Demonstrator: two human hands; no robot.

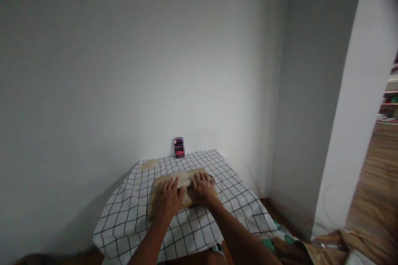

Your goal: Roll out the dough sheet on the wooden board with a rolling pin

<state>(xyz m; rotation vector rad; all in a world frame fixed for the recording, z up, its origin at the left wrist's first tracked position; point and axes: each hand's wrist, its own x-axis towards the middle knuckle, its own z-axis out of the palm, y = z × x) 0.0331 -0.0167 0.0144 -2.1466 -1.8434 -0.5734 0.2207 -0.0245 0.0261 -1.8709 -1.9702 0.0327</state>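
A wooden board (158,188) lies on a white tablecloth with dark checked lines (126,205). My left hand (170,196) rests palm down over the board's left half, its fingers stretched forward and apart. Over the right half lies my right hand (203,186), palm down, with its fingers extended and slightly bent. Between the hands shows a pale, floury-looking long shape (185,179); whether it is dough or a rolling pin I cannot tell. A small brownish end sticks out past my right fingers. My palms hide what is beneath them.
A blurred-out dark and red upright object (179,148) stands at the table's back, against the wall. Left of it is a pale patch of powder or scraps (151,164) on the cloth. Brown bags or packaging (329,250) lie low on the right, near a wall corner.
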